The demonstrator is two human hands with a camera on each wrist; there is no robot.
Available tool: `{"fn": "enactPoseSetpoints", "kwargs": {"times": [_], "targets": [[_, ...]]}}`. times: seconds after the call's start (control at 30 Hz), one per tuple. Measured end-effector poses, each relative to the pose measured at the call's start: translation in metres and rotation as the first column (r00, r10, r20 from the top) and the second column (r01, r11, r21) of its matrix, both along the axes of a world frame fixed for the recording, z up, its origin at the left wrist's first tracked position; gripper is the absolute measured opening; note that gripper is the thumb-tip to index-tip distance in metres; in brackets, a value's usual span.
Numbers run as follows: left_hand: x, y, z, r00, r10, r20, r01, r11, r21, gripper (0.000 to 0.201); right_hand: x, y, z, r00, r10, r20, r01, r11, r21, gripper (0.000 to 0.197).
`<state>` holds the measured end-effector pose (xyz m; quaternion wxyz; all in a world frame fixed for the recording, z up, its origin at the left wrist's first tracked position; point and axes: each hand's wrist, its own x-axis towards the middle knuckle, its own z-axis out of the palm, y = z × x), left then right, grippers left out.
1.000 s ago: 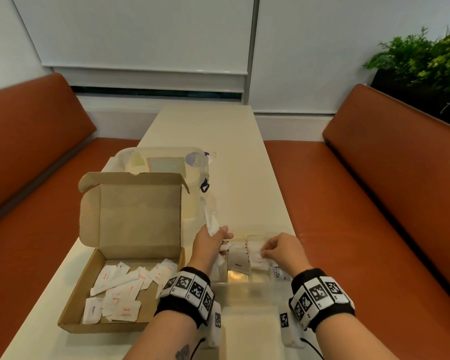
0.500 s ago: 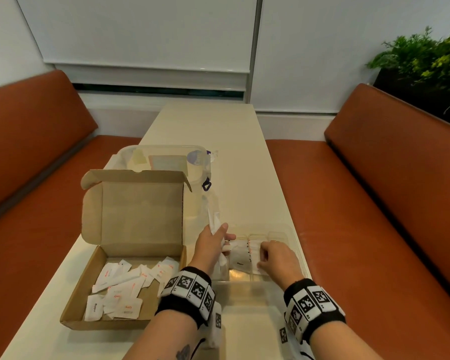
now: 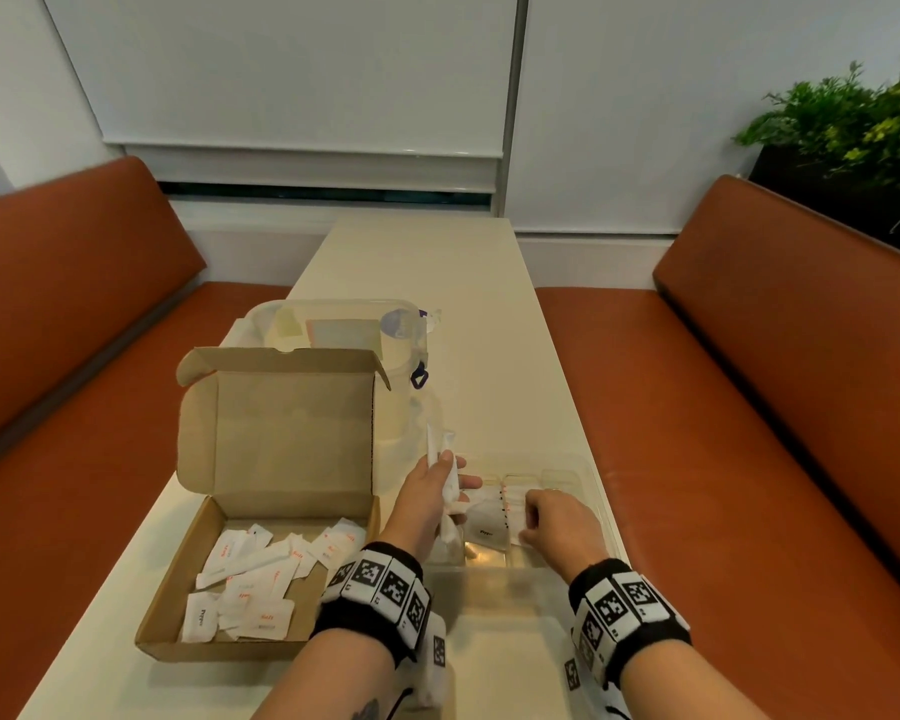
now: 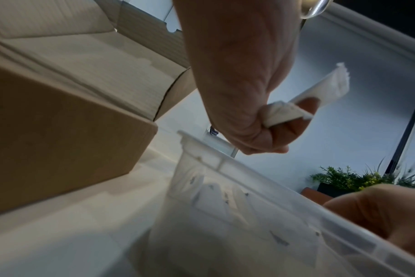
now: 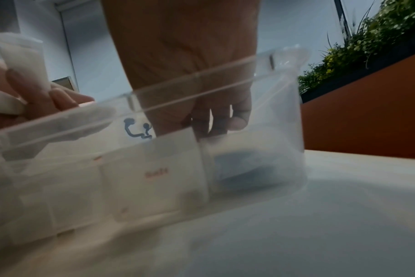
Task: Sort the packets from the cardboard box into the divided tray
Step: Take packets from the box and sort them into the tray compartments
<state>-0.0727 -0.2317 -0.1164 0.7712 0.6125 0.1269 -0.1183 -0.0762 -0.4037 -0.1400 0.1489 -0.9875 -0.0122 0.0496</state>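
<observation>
An open cardboard box (image 3: 177,579) at the left holds several white packets (image 3: 250,579). To its right stands the clear divided tray (image 3: 567,478) (image 4: 249,174) (image 5: 178,84), with white packets standing in its compartments, one marked Pepper (image 3: 486,527). My left hand (image 3: 440,491) (image 4: 261,112) hovers over the tray's left end and grips a bundle of long white packets (image 3: 440,449) (image 4: 320,90). My right hand (image 3: 546,517) (image 5: 194,75) reaches down into the tray. Its curled fingertips pinch the top of a Salt packet (image 5: 154,174) standing there.
A clear lidded container (image 3: 333,324) stands behind the box. The narrow cream table (image 3: 437,262) runs away from me between two orange benches (image 3: 749,407). A green plant (image 3: 853,122) sits at the far right.
My right hand has sunk from above the tray into a compartment with its packet. The left hand has stayed put, still holding the long packets.
</observation>
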Motion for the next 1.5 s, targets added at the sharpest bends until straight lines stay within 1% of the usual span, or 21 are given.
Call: {"fn": "enactPoseSetpoints", "kwargs": {"times": [0.07, 0.13, 0.2, 0.3, 0.4, 0.5, 0.63, 0.67, 0.73, 0.83, 0.93, 1.0, 1.07, 1.1, 1.13, 1.17, 1.2, 1.23, 1.33, 1.43, 1.5], "targets": [[0.000, 0.002, 0.000, 1.000, 0.000, -0.004, -0.001, 1.000, -0.023, 0.027, 0.000, 0.001, 0.006, 0.999, -0.027, 0.031, 0.025, 0.998, 0.056, 0.025], [-0.001, 0.003, 0.000, 1.000, -0.005, -0.010, 0.005, 0.999, -0.047, 0.027, 0.000, 0.006, 0.016, 0.989, -0.073, 0.127, 0.046, 0.978, 0.203, 0.015], [-0.002, 0.002, 0.002, 0.999, -0.032, -0.016, 0.031, 0.997, -0.065, 0.029, 0.002, 0.016, 0.030, 0.981, -0.114, 0.155, 0.036, 0.899, 0.437, 0.014], [-0.006, -0.001, 0.006, 0.994, -0.110, -0.016, 0.108, 0.988, -0.109, 0.033, 0.006, 0.032, 0.052, 0.996, -0.084, 0.043, 0.032, 0.731, 0.682, 0.023], [-0.009, -0.003, 0.009, 0.984, -0.178, -0.009, 0.175, 0.976, -0.128, 0.034, 0.008, 0.038, 0.060, 0.997, -0.050, -0.051, 0.071, 0.656, 0.752, 0.026], [-0.009, -0.001, 0.011, 0.986, -0.166, -0.010, 0.164, 0.980, -0.109, 0.030, 0.009, 0.038, 0.061, 0.995, -0.073, -0.074, 0.103, 0.567, 0.818, 0.023], [-0.007, 0.007, 0.009, 0.996, -0.087, -0.014, 0.085, 0.991, -0.100, 0.025, 0.011, 0.034, 0.064, 0.981, -0.160, -0.106, 0.153, 0.322, 0.934, 0.015], [-0.006, 0.008, 0.009, 0.998, -0.066, -0.011, 0.065, 0.992, -0.105, 0.025, 0.011, 0.032, 0.066, 0.981, -0.163, -0.107, 0.150, 0.278, 0.949, 0.015], [-0.004, 0.009, 0.009, 1.000, -0.010, -0.010, 0.009, 0.994, -0.106, 0.026, 0.012, 0.030, 0.069, 0.983, -0.153, -0.099, 0.134, 0.243, 0.961, 0.016], [0.000, 0.009, 0.012, 0.998, 0.056, -0.005, -0.056, 0.991, -0.122, 0.030, 0.012, 0.026, 0.072, 0.986, -0.155, -0.061, 0.094, 0.219, 0.971, 0.016], [0.000, 0.009, 0.014, 0.999, 0.036, -0.011, -0.037, 0.984, -0.173, 0.035, 0.012, 0.021, 0.076, 0.991, -0.137, -0.008, 0.037, 0.209, 0.977, 0.016], [-0.001, 0.009, 0.013, 0.998, 0.054, -0.009, -0.055, 0.980, -0.194, 0.034, 0.011, 0.018, 0.079, 0.995, -0.096, 0.009, 0.015, 0.253, 0.967, 0.015], [-0.001, 0.009, 0.013, 0.995, 0.098, 0.007, -0.095, 0.977, -0.191, 0.025, 0.009, 0.016, 0.080, 0.997, -0.073, 0.028, -0.002, 0.332, 0.943, 0.019], [0.000, 0.009, 0.013, 0.993, 0.115, 0.028, -0.108, 0.978, -0.178, 0.019, 0.009, 0.015, 0.080, 0.997, -0.079, 0.025, 0.003, 0.337, 0.941, 0.022], [0.000, 0.009, 0.013, 0.991, 0.123, 0.057, -0.113, 0.982, -0.153, 0.014, 0.008, 0.014, 0.080, 0.996, -0.090, 0.008, 0.021, 0.311, 0.950, 0.024], [0.000, 0.008, 0.013, 0.989, 0.117, 0.089, -0.106, 0.988, -0.115, 0.010, 0.008, 0.014, 0.079, 0.995, -0.096, -0.025, 0.048, 0.247, 0.968, 0.025], [0.000, 0.008, 0.014, 0.988, 0.100, 0.117, -0.091, 0.993, -0.077, 0.008, 0.008, 0.015, 0.079, 0.994, -0.091, -0.061, 0.077, 0.181, 0.980, 0.022], [-0.001, 0.007, 0.014, 0.987, 0.081, 0.138, -0.075, 0.996, -0.052, 0.008, 0.007, 0.016, 0.078, 0.992, -0.093, -0.083, 0.096, 0.151, 0.984, 0.018], [-0.002, 0.005, 0.015, 0.986, 0.056, 0.159, -0.053, 0.998, -0.023, 0.013, 0.007, 0.019, 0.074, 0.982, -0.182, -0.058, 0.104, 0.250, 0.963, 0.022], [-0.002, 0.005, 0.013, 0.989, 0.079, 0.128, -0.079, 0.997, -0.012, 0.015, 0.007, 0.019, 0.079, 0.960, -0.273, 0.065, 0.041, 0.366, 0.930, 0.027], [-0.002, 0.006, 0.012, 0.988, 0.121, 0.097, -0.120, 0.993, -0.008, 0.015, 0.008, 0.019, 0.086, 0.954, -0.269, 0.137, 0.003, 0.462, 0.887, 0.024]]}}
